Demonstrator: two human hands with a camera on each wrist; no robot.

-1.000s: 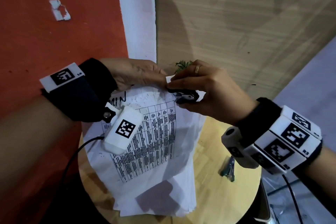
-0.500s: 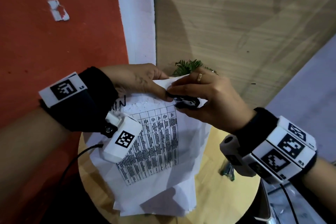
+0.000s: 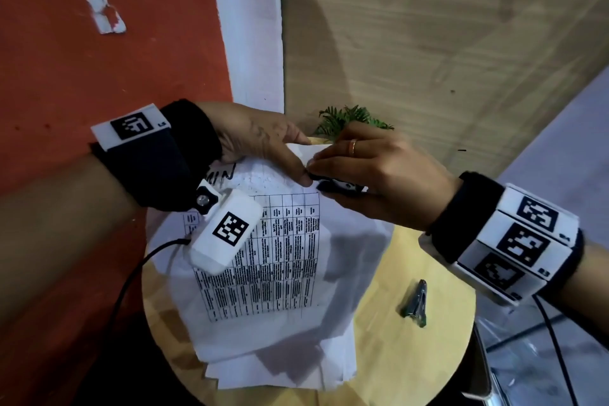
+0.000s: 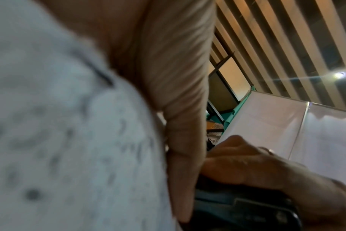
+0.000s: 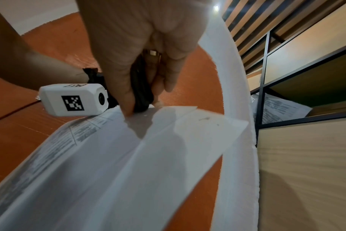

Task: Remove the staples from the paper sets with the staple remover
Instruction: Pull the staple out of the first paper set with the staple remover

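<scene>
Fingers of our right hand (image 3: 379, 181) curl around the black staple remover (image 3: 339, 186), its tip set against the top corner of the paper set (image 3: 280, 241). Our left hand (image 3: 260, 142) pinches that same corner between thumb and fingers, right beside the tool, so the two hands touch there. We hold the sheets lifted at the top; their lower end hangs down onto more loose sheets (image 3: 280, 372) lying on the round wooden table (image 3: 412, 356). From the right wrist we see a staple (image 5: 203, 119) in a folded-back corner of the paper, just beside the tool's tip. A small dark metal clip (image 3: 416, 303) lies on the table to the right, well apart from the papers. A green plant (image 3: 349, 115) shows behind our hands, against a wooden wall (image 3: 428, 26).
</scene>
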